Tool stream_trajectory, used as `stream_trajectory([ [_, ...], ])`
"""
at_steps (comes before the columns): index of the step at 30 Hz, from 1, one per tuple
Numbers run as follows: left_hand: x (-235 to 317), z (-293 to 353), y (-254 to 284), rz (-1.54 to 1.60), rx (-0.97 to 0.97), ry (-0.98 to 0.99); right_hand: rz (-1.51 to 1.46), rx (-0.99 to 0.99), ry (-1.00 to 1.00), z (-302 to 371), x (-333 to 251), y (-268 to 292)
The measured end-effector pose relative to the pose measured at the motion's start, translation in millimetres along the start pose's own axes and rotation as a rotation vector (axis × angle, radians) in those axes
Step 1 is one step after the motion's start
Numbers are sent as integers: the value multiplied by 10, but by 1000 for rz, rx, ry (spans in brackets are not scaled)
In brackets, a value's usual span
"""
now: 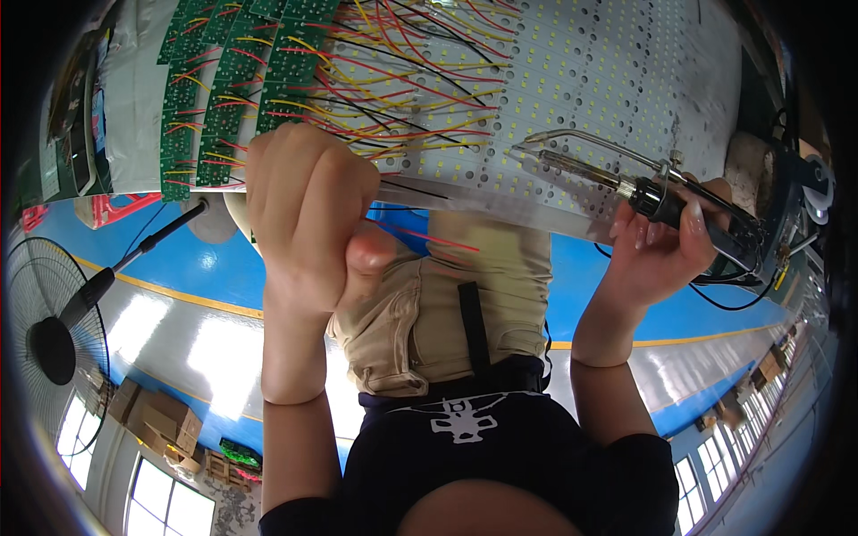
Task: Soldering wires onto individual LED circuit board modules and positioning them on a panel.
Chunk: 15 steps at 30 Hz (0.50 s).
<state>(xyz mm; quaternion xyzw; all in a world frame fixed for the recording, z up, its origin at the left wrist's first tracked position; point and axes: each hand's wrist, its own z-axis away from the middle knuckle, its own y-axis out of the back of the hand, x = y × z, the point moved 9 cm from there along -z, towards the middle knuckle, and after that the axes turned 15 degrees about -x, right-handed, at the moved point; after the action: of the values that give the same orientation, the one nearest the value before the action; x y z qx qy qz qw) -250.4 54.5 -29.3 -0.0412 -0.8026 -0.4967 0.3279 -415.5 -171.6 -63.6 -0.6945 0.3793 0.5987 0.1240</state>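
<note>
Near the front edge of the white LED panels, my left hand [308, 210] is closed in a fist, its fingertips hidden from view. A red wire [438, 239] comes out beside its thumb and hangs past the table edge. A black wire [416, 188] also runs out from behind the fist. My right hand [666, 237] is wrapped round the handle of a soldering iron [657, 201]. The iron has a curved metal feed tube above its tip, which points left over the panels. Green circuit boards [231, 116] with red, yellow and black wires lie beyond my left hand.
White LED panels [617, 80] with yellow chips and round holes cover the table. On the right are a dark tool stand [786, 210] and a cable. A black fan [54, 348] stands at left on the blue and grey floor, with cardboard boxes [161, 424] further off.
</note>
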Motion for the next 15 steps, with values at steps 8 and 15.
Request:
stream_trajectory([
  [8, 118, -117, -165, -188, -61, -32, 6, -95, 1, -43, -98, -152],
  [15, 106, -143, -261, -263, -118, -16, -133, 60, -145, -96, -100, -186],
])
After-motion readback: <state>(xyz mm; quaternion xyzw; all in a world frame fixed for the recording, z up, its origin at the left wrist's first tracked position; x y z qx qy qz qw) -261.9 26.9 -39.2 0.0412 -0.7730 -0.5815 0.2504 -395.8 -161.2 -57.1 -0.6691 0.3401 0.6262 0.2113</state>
